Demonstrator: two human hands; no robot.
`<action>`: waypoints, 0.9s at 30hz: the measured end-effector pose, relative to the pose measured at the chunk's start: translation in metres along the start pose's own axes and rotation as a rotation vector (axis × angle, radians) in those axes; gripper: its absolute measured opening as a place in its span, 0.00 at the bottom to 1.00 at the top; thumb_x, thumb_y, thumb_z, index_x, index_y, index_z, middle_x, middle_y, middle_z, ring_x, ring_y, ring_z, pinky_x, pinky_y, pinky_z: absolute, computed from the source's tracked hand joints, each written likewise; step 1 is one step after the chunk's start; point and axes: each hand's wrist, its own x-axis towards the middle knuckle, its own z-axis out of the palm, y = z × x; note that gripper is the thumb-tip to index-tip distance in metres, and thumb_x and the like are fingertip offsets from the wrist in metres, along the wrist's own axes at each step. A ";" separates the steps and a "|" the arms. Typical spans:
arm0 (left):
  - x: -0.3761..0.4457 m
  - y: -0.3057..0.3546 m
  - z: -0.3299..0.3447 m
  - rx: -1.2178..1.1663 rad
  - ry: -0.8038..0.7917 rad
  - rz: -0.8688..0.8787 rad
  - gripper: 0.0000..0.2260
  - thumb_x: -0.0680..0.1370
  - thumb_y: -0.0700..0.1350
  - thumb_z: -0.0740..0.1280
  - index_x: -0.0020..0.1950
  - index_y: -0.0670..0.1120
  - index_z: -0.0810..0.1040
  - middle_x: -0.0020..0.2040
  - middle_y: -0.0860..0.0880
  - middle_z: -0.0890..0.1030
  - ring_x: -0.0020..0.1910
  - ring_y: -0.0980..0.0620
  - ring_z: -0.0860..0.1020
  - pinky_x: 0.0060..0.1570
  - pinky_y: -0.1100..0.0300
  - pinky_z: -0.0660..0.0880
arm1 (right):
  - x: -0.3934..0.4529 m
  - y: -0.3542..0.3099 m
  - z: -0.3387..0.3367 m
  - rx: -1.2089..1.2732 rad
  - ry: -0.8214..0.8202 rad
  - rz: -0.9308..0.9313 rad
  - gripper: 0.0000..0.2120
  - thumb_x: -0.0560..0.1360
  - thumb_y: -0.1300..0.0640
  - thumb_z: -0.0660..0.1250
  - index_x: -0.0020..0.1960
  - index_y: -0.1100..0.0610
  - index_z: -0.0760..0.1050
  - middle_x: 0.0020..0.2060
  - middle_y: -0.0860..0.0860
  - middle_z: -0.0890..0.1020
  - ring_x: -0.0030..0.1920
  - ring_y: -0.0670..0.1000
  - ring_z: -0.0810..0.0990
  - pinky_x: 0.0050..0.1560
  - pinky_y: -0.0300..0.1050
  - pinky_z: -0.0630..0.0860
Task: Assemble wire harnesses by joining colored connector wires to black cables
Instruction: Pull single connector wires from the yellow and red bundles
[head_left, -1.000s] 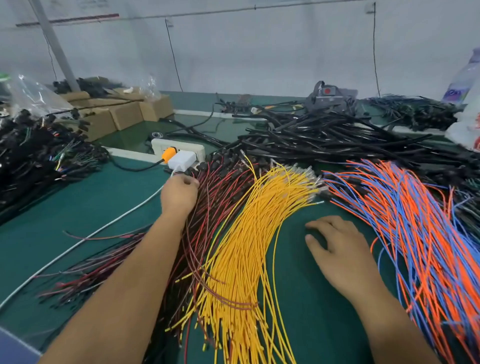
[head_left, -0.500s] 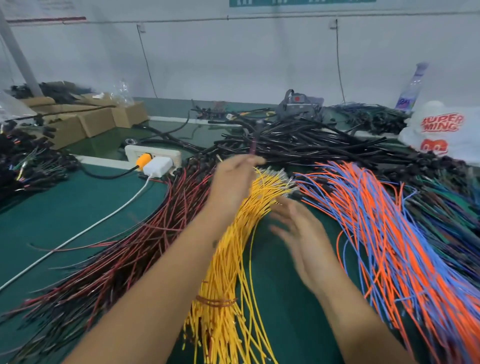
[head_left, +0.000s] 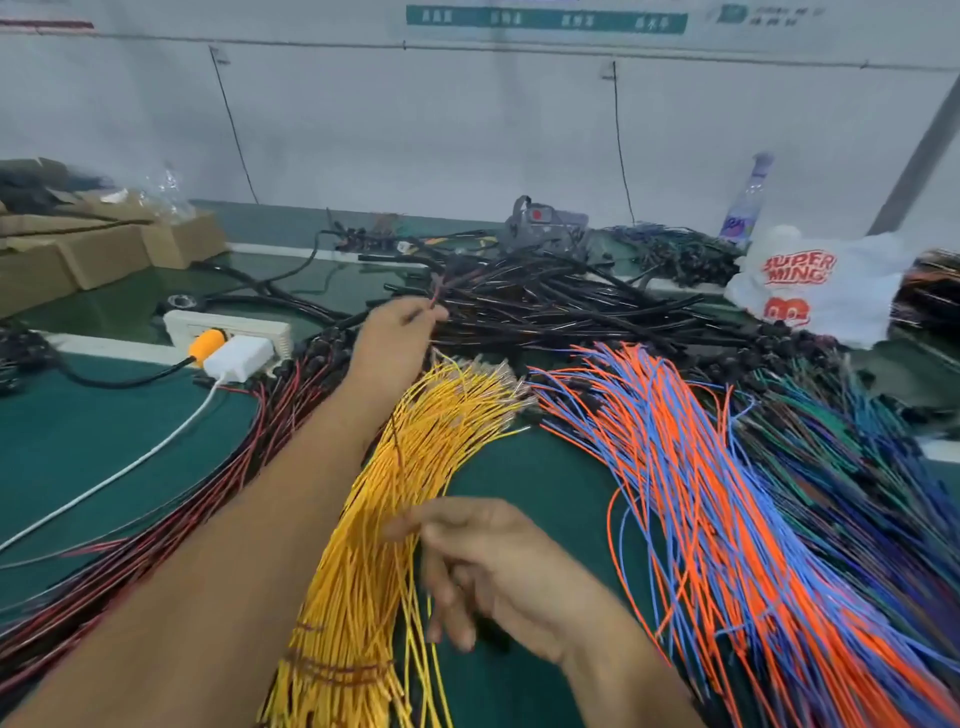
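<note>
left hand (head_left: 395, 332) extended, fingertips in pinching grip; right hand (head_left: 498, 566) blurred, fingers loose

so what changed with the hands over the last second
The left hand left the red-black wires by the power strip and reached right to the black cables, now pinching a thin wire end. The right hand lifted off the mat, toward the yellow wires. The bundles stayed put.

Yellow wires (head_left: 415, 441), orange/blue wires (head_left: 701, 493), black cables (head_left: 545, 306), green mat (head_left: 104, 441), bag (head_left: 831, 280) white w/ prob. red print

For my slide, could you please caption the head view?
Left hand pinches a red wire above yellow wires; right hand hovers.
</note>
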 end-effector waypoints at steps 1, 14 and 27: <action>-0.003 -0.012 0.005 -0.041 -0.012 -0.069 0.10 0.81 0.45 0.60 0.51 0.51 0.81 0.30 0.57 0.70 0.24 0.60 0.65 0.25 0.65 0.62 | 0.003 0.002 0.004 -0.113 0.077 0.003 0.12 0.80 0.57 0.59 0.48 0.50 0.82 0.25 0.49 0.73 0.20 0.46 0.72 0.32 0.44 0.74; -0.028 -0.064 0.022 -0.483 -0.046 -0.227 0.11 0.83 0.43 0.58 0.46 0.46 0.78 0.25 0.54 0.64 0.22 0.57 0.58 0.21 0.66 0.56 | 0.075 -0.109 -0.101 -1.084 0.918 -0.175 0.07 0.74 0.54 0.63 0.43 0.53 0.80 0.40 0.47 0.83 0.46 0.51 0.79 0.49 0.48 0.75; -0.020 -0.078 0.027 -0.449 -0.022 -0.250 0.12 0.81 0.47 0.59 0.43 0.55 0.80 0.27 0.55 0.66 0.24 0.56 0.59 0.23 0.64 0.58 | 0.150 -0.099 -0.210 -1.847 0.793 0.380 0.17 0.78 0.51 0.61 0.67 0.50 0.72 0.65 0.54 0.71 0.68 0.59 0.66 0.66 0.56 0.61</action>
